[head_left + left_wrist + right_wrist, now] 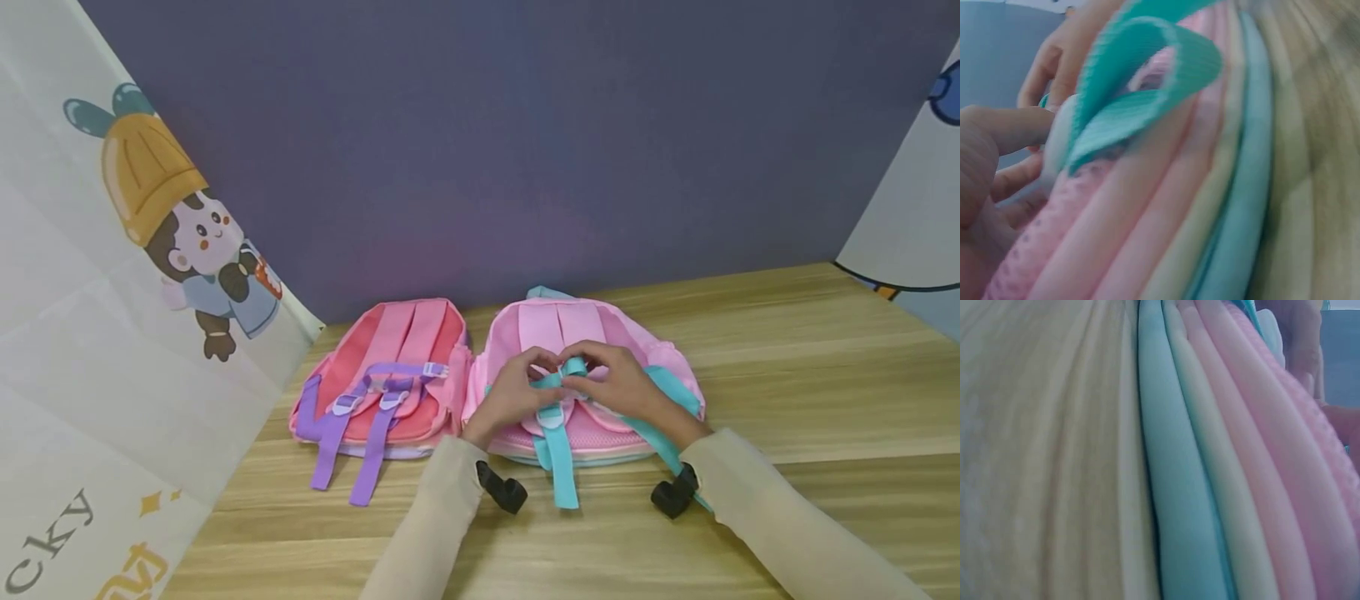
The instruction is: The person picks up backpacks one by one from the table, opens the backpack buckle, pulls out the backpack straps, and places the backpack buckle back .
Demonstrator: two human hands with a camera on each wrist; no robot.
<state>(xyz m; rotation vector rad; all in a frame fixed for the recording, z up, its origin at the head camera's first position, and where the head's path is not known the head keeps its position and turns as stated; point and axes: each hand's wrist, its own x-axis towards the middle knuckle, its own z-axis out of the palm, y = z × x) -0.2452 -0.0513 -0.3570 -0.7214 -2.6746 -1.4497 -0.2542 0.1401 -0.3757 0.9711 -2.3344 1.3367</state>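
Note:
A light pink backpack (592,321) with teal webbing lies with its shoulder straps facing up. Over its middle, my left hand (513,392) pinches a teal strap (549,382) between thumb and fingers. From the other side, my right hand (622,383) grips a curled teal strap end (574,367), its fingertips close to the left hand's. Whatever buckle lies between the fingers is mostly hidden. A teal tail (564,475) hangs from a white adjuster (550,415) onto the table. In the left wrist view a teal webbing loop (1200,65) stands near the fingers.
Left of it, touching, lies a coral-pink backpack (420,333) with purple straps (371,458) and a purple cross strap (397,368). Both rest on a wooden table (787,400) against a dark partition (525,150). A printed white sheet (67,250) hangs at the left.

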